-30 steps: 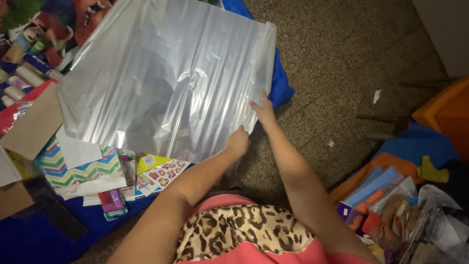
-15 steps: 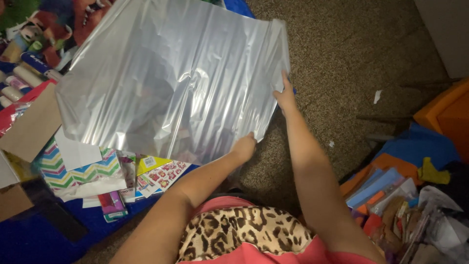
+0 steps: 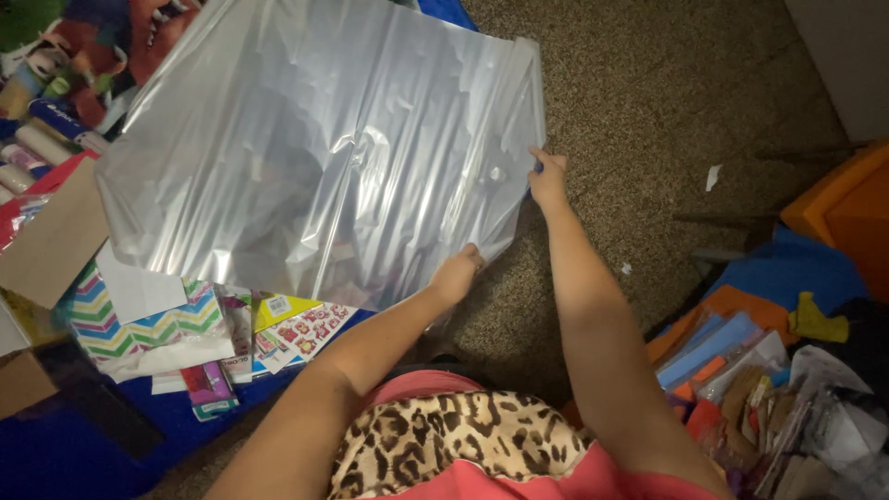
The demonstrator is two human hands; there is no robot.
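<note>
A large clear plastic bag [image 3: 315, 157] is held up flat over the floor, shiny and wrinkled. My left hand [image 3: 457, 275] pinches its near lower corner. My right hand [image 3: 548, 178] grips the bag's right edge a little higher up, fingers on the plastic. Both forearms reach out from a pink and leopard-print garment [image 3: 463, 444] at the bottom of the view.
Brown carpet [image 3: 667, 102] covers the floor. At left lie a zigzag-patterned pack [image 3: 139, 319], sticker sheets [image 3: 301, 333], cardboard [image 3: 51, 241] and tubes on a blue cloth [image 3: 74, 454]. A pile of folders and bags [image 3: 769, 389] sits at right, next to an orange object [image 3: 843, 204].
My right hand slid up the bag's right edge, away from the left hand. The bag is spread wider and flatter. My left hand stayed at the lower corner.
</note>
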